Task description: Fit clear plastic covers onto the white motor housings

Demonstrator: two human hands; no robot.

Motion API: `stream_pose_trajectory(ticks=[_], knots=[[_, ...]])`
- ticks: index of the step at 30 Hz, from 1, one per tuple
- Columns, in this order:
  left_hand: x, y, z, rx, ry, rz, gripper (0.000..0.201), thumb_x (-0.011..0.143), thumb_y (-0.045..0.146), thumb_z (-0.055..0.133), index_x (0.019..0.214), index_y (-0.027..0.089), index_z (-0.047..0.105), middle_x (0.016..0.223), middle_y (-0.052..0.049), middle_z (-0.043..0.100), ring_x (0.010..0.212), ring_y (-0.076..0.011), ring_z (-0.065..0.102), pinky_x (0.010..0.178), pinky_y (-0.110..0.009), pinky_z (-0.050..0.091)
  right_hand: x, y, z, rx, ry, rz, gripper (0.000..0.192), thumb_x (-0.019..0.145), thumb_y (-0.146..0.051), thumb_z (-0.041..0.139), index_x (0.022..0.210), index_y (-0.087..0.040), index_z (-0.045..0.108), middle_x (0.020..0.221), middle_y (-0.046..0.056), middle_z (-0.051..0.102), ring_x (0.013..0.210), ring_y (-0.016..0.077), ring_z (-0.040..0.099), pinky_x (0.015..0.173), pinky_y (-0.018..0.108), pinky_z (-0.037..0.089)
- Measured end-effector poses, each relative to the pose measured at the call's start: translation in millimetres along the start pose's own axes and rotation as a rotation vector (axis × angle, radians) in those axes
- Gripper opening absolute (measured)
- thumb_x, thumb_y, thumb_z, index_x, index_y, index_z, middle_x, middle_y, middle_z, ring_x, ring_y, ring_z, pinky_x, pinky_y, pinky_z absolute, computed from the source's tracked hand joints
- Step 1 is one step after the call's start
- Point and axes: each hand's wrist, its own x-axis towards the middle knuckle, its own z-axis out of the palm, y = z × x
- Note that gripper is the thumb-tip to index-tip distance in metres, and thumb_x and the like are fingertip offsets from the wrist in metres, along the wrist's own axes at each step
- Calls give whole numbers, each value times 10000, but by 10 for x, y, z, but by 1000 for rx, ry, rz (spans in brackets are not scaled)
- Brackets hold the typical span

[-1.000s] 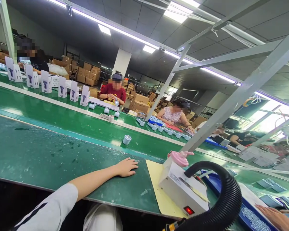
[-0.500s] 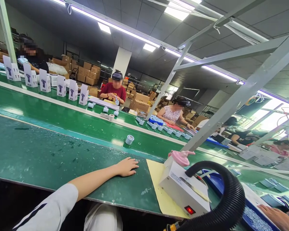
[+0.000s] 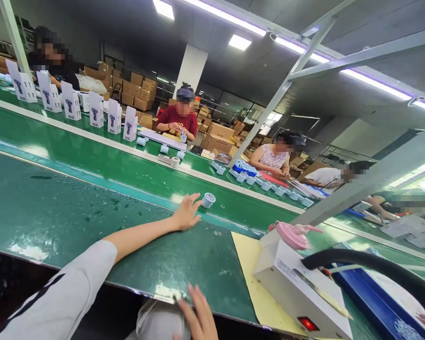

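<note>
Green-surfaced desk (image 3: pixel 56 212), head view: left hand (image 3: pixel 186 212) stretched forward with fingers spread wide and holding nothing, fingertips just short of a small white cylindrical part (image 3: pixel 208 200) on the conveyor belt (image 3: pixel 102 165). Right hand (image 3: pixel 198 316) at the near edge, fingers loosely open, empty. White box unit (image 3: pixel 297 288) on yellow sheet (image 3: pixel 250 264), within reach to the right.

A long green workbench (image 3: pixel 56 217) carries a yellow sheet (image 3: pixel 250 264) under a white box machine (image 3: pixel 301 293), beside a blue tray (image 3: pixel 371 293). A small white roll (image 3: pixel 208 200) sits on the green conveyor belt (image 3: pixel 92 165) behind.
</note>
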Motion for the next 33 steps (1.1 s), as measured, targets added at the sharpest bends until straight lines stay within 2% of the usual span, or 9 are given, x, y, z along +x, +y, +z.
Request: stream_pose_trajectory(ticks=[2,3,5,8,11,15,22,27,33], knots=[[149,-308,-200,61,15,-86,622,894,231,603,1483,106,448,1625,-251,349,1566,-354,272,1288,-612,129,386,-141,329,-113,-261,109,579,1003,-550,512,1541,-339,494,1610,100,461,1491,413,405,1129,680,437],[227,-473,-312,95,24,-136,627,899,218,589,1496,102,434,1643,-252,323,1577,-352,245,1291,-609,98,627,-186,457,-174,-392,173,616,1010,-548,501,1571,-299,450,1656,116,372,1529,426,319,1157,715,365],[387,-803,-539,163,37,-241,653,907,201,567,1526,82,396,1675,-260,259,1594,-361,190,1289,-605,53,1119,-250,663,-249,-545,230,668,1011,-580,495,1597,-273,395,1698,117,246,1565,425,203,1204,739,217],[628,-1260,-808,251,34,-388,729,896,190,563,1572,57,324,1706,-264,172,1602,-390,131,1279,-617,24,1678,-328,904,-286,-588,260,691,1025,-597,460,1617,-261,340,1711,130,177,1579,418,153,1216,728,154],[858,-1644,-908,305,16,-524,816,885,205,570,1611,41,238,1723,-259,93,1605,-431,64,1262,-656,11,1958,-367,1092,-302,-544,290,725,1033,-613,416,1630,-218,304,1712,165,163,1582,421,148,1211,727,154],[1127,-2047,-862,322,-59,-622,912,871,262,606,1641,69,156,1735,-235,35,1603,-450,57,1262,-669,64,2138,-323,1221,-247,-568,199,722,1038,-606,405,1633,-212,299,1715,153,174,1591,392,139,1227,716,119],[1600,-2534,-792,300,-164,-622,948,874,275,601,1652,89,92,1744,-200,36,1615,-396,81,1283,-615,133,2257,-242,1252,-128,-574,168,726,1023,-613,432,1624,-217,334,1718,147,163,1593,396,112,1225,740,63],[1911,-2726,-729,247,-197,-583,966,864,315,644,1656,139,118,1741,-176,129,1616,-372,105,1287,-617,102,2240,-226,1250,-75,-558,170,729,1006,-608,465,1615,-225,352,1716,156,177,1590,408,118,1210,769,62],[2059,-2796,-647,206,-162,-637,845,865,343,659,1591,92,306,1679,-264,264,1581,-457,145,1219,-735,113,2272,-224,1216,-24,-559,192,740,1001,-649,432,1610,-234,360,1715,159,194,1592,405,118,1212,768,57]])
